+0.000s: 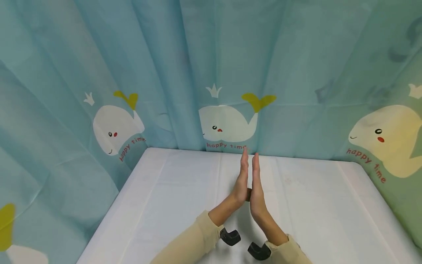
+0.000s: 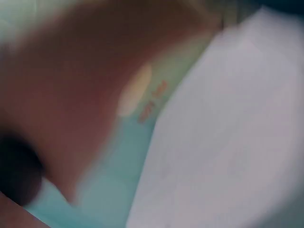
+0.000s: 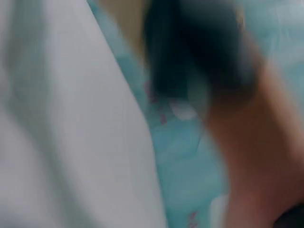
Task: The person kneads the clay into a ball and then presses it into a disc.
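Note:
In the head view my left hand and right hand stand upright, palms facing, fingers straight and pointing away. A small dark brown thing sits between the heels of the two palms; its kind cannot be made out. The fingertips are a little apart. Both wrist views are blurred: a dark rounded shape shows at the left edge of one, and a dark curved edge in the lower right corner of the other.
Below the hands is a white-covered table. A blue-green curtain with printed whales hangs round its back and sides. Black wrist cameras are strapped at both beige sleeves.

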Available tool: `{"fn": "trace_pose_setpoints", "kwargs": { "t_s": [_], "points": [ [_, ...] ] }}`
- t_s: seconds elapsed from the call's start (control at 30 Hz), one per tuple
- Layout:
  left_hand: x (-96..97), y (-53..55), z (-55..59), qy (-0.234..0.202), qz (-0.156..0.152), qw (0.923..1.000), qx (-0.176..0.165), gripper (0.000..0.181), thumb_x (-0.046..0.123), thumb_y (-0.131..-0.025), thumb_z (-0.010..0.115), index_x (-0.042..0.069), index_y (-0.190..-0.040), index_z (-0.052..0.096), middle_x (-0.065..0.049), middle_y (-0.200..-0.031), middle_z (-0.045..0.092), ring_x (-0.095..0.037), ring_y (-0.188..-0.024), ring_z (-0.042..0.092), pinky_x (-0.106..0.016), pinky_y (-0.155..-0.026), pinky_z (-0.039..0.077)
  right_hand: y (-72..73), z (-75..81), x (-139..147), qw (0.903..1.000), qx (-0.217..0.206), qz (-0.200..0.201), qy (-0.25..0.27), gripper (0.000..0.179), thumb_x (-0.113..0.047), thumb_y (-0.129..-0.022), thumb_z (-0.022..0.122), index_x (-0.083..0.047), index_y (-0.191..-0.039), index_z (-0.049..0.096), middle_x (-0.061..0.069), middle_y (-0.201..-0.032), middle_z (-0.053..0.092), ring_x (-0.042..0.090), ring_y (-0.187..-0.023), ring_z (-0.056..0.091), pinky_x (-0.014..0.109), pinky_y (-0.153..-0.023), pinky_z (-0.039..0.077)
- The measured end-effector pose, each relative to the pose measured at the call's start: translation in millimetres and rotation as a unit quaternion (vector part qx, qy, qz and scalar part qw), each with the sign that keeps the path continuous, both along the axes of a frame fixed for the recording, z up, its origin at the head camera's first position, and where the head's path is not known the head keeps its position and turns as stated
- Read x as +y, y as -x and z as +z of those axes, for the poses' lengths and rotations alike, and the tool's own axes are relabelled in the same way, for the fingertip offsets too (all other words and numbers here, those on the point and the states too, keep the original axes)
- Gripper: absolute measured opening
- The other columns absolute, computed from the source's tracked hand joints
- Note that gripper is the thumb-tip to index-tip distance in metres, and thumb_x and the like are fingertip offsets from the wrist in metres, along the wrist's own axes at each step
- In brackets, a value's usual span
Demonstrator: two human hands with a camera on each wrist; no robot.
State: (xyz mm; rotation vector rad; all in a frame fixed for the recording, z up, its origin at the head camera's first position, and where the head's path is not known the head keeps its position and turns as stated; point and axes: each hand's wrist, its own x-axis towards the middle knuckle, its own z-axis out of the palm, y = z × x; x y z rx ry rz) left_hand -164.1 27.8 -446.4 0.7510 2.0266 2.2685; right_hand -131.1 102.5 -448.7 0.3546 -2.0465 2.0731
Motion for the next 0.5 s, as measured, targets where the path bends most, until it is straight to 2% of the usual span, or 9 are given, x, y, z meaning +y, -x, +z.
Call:
{"fn": "trace_pose_setpoints", "kwargs": {
  "t_s": [0.07, 0.13, 0.17, 0.27, 0.33, 0.4, 0.5],
  "points": [
    [-0.1, 2.8, -3.6, -0.010, 0.003, 0.9999, -0.013, 0.063, 0.047, -0.111, 0.004, 0.019, -0.166, -0.005, -0.001, -0.173, -0.006, -0.018, -0.157, -0.005, -0.053, -0.124, -0.002, -8.6, 5.9, -4, 0.9997, 0.023, 0.002, -0.010, 0.056, -0.041, -0.112, 0.011, -0.033, -0.166, -0.001, -0.011, -0.171, -0.005, 0.015, -0.157, -0.011, 0.060, -0.121, -0.003],
    [0.7, 0.7, -6.1, 0.001, -0.011, 0.9998, -0.017, 0.064, 0.049, -0.110, 0.002, 0.018, -0.166, -0.007, -0.001, -0.173, -0.007, -0.019, -0.157, -0.006, -0.055, -0.124, -0.002, -8.9, 11.8, -3, 0.9993, 0.037, -0.005, -0.009, 0.057, -0.042, -0.112, 0.013, -0.032, -0.166, 0.000, -0.010, -0.172, -0.004, 0.016, -0.157, -0.010, 0.060, -0.121, -0.004],
    [1.7, -2.0, -6.2, 0.000, -0.024, 0.9995, -0.021, 0.065, 0.051, -0.110, 0.002, 0.019, -0.166, -0.008, 0.001, -0.172, -0.008, -0.019, -0.157, -0.006, -0.055, -0.124, -0.002, -5.8, 13.7, 0, 0.9991, 0.038, -0.015, -0.010, 0.056, -0.041, -0.112, 0.013, -0.032, -0.166, 0.001, -0.009, -0.172, -0.003, 0.015, -0.157, -0.010, 0.058, -0.122, -0.006],
    [5.3, -11.3, -1.5, 0.001, -0.053, 0.9981, -0.032, 0.068, 0.056, -0.108, 0.000, 0.021, -0.166, -0.008, 0.002, -0.172, -0.006, -0.019, -0.158, -0.003, -0.054, -0.124, 0.000, 12.0, 9.7, 15, 0.9994, 0.007, -0.034, 0.000, 0.054, -0.043, -0.112, 0.011, -0.039, -0.164, -0.001, -0.016, -0.171, -0.005, 0.009, -0.155, -0.010, 0.053, -0.123, -0.007],
    [6.6, -14.3, 4.1, -0.006, -0.058, 0.9975, -0.039, 0.069, 0.058, -0.107, 0.000, 0.022, -0.166, -0.007, 0.003, -0.172, -0.004, -0.018, -0.158, -0.002, -0.054, -0.124, 0.000, 19.6, 2.1, 20, 0.9992, -0.017, -0.037, 0.002, 0.052, -0.045, -0.111, 0.008, -0.045, -0.163, -0.002, -0.020, -0.169, -0.008, 0.006, -0.154, -0.011, 0.053, -0.123, -0.008],
    [6.1, -11.7, 7.4, -0.008, -0.049, 0.9977, -0.046, 0.070, 0.058, -0.107, 0.001, 0.022, -0.166, -0.005, 0.003, -0.172, -0.003, -0.018, -0.157, -0.002, -0.054, -0.124, 0.000, 17.5, -4.2, 18, 0.9993, -0.025, -0.029, -0.002, 0.051, -0.045, -0.112, 0.008, -0.046, -0.162, -0.002, -0.021, -0.169, -0.008, 0.006, -0.154, -0.012, 0.054, -0.123, -0.006],
    [3.8, -1.1, 5.8, 0.003, -0.019, 0.9984, -0.053, 0.067, 0.054, -0.109, 0.002, 0.020, -0.166, -0.005, 0.003, -0.172, -0.005, -0.017, -0.157, -0.004, -0.055, -0.124, -0.002, -0.5, -3.5, 5, 0.9998, -0.002, -0.005, -0.017, 0.053, -0.042, -0.112, 0.008, -0.040, -0.164, -0.001, -0.017, -0.170, -0.007, 0.009, -0.154, -0.014, 0.060, -0.121, -0.005]
  ]
}}
